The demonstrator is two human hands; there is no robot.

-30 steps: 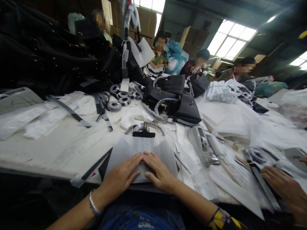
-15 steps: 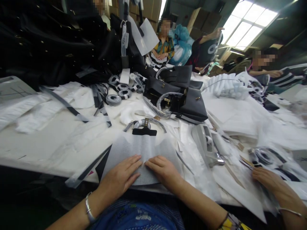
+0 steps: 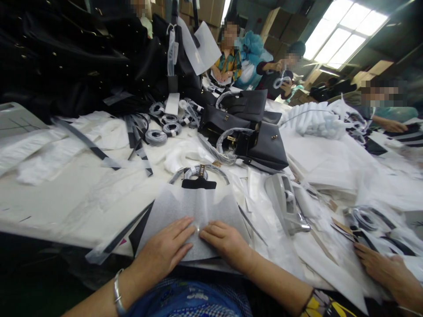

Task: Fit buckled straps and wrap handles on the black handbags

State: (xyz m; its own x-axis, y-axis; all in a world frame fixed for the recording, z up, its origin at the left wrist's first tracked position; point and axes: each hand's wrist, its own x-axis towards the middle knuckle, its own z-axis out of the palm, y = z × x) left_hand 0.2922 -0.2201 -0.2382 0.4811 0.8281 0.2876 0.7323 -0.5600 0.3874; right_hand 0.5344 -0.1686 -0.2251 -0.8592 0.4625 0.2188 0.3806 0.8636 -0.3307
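My left hand (image 3: 165,252) lies flat with fingers stretched on a sheet of white foam wrap (image 3: 194,211) that covers a black bag at the table's near edge. Beside it, my right hand (image 3: 224,240) rests on the same sheet with its fingers curled under, fingertips nearly meeting those of the left. The bag's wrapped handle and black tab (image 3: 199,176) stick out beyond the sheet's far edge.
Black handbags (image 3: 261,147) with wrapped handles lie mid-table, tape rolls (image 3: 157,136) to their left, and white paper sheets (image 3: 317,163) to the right. A pile of black bags (image 3: 66,57) fills the far left. Another person's hand (image 3: 380,266) works at the right; several people sit beyond.
Both hands slid slightly toward me over the foam sheet, and the right hand's fingers curled. The neighbour's hand at the right shifted, and the view tilted a little.
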